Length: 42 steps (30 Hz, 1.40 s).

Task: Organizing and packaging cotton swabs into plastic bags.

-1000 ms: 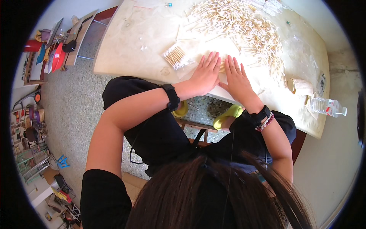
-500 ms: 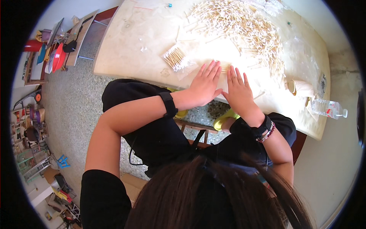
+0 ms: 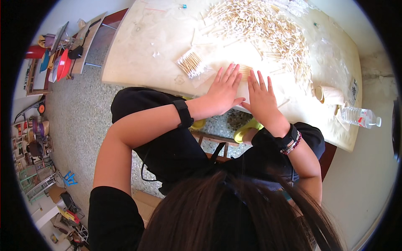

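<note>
A small row of cotton swabs [image 3: 246, 74] lies at the near side of the table, between the fingertips of my two hands. My left hand [image 3: 223, 91] is flat with its fingers stretched out, touching or close beside the row's left end. On the row's right side, my right hand [image 3: 263, 97] rests with straight fingers and holds nothing. My thumbs point toward each other at the table's front edge. Left of my left hand lies a clear packet of cotton swabs [image 3: 191, 63]. Strong glare washes out the surface around the row.
A large loose heap of cotton swabs [image 3: 268, 29] spreads over the far right of the table [image 3: 142, 50]. At the right edge are a rolled tan piece [image 3: 330, 95] and a clear plastic bottle [image 3: 359, 117] lying sideways. A wall stands close on the right.
Both hands keep nearly the same flat pose, with their fingertips a touch farther forward. The whole view has shifted very slightly.
</note>
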Each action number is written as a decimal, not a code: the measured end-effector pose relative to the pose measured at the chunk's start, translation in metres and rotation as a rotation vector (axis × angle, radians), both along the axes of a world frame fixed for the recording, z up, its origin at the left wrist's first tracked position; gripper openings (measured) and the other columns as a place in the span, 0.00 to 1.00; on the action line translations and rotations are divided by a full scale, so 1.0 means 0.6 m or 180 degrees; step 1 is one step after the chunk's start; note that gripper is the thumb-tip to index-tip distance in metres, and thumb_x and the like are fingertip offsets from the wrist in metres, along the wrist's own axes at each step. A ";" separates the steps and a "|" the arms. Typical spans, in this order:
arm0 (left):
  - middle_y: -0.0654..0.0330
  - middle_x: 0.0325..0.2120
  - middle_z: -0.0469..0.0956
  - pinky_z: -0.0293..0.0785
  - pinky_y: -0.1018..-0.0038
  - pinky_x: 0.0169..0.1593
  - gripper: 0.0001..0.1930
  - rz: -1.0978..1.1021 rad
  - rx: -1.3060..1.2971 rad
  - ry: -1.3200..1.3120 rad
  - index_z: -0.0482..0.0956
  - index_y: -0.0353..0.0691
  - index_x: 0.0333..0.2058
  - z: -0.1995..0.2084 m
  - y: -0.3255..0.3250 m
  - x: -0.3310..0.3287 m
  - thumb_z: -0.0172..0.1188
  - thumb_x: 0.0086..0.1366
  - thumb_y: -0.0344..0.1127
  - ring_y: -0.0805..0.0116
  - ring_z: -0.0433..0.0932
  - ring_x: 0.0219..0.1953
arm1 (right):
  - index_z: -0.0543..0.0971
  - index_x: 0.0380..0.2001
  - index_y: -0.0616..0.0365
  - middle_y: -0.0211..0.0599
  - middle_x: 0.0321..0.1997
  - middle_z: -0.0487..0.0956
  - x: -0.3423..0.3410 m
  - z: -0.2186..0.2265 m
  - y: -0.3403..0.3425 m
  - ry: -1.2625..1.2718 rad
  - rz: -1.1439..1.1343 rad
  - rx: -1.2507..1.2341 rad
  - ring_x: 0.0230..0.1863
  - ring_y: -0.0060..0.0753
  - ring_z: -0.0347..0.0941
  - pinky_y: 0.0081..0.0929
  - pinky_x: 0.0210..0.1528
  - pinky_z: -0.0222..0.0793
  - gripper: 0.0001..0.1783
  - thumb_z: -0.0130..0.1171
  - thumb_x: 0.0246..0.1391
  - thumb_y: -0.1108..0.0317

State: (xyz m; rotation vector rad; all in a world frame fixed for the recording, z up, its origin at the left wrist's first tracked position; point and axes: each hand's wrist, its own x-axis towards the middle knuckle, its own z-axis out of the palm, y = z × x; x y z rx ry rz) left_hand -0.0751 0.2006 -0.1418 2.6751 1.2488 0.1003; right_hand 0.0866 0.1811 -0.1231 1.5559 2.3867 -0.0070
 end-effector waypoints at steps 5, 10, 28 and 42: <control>0.42 0.62 0.44 0.37 0.53 0.64 0.37 0.0010 0.0022 0.0100 0.54 0.28 0.59 0.005 0.000 0.001 0.47 0.61 0.54 0.49 0.38 0.66 | 0.56 0.60 0.63 0.42 0.68 0.48 0.004 0.007 0.002 0.0126 0.0048 -0.0005 0.70 0.41 0.37 0.45 0.68 0.32 0.45 0.56 0.46 0.45; 0.39 0.62 0.43 0.37 0.52 0.64 0.37 0.0002 -0.0037 -0.0022 0.53 0.30 0.59 0.003 -0.001 -0.006 0.47 0.61 0.54 0.46 0.39 0.66 | 0.57 0.59 0.65 0.44 0.68 0.49 0.011 0.013 0.001 0.0227 0.0169 -0.0090 0.70 0.44 0.38 0.45 0.67 0.35 0.44 0.56 0.47 0.46; 0.37 0.62 0.38 0.36 0.46 0.62 0.34 0.0055 -0.0289 0.0342 0.51 0.43 0.62 0.014 0.000 -0.016 0.49 0.61 0.50 0.41 0.36 0.65 | 0.49 0.64 0.45 0.48 0.69 0.43 0.033 0.001 0.023 0.0701 0.0100 -0.0231 0.69 0.55 0.37 0.53 0.65 0.37 0.42 0.54 0.50 0.48; 0.39 0.62 0.39 0.37 0.45 0.62 0.34 0.0056 -0.0062 0.0180 0.50 0.43 0.62 0.001 0.014 -0.020 0.48 0.62 0.50 0.41 0.37 0.65 | 0.54 0.63 0.42 0.50 0.68 0.44 0.039 0.016 0.029 0.0818 0.0080 -0.0405 0.69 0.55 0.36 0.53 0.66 0.37 0.37 0.53 0.52 0.52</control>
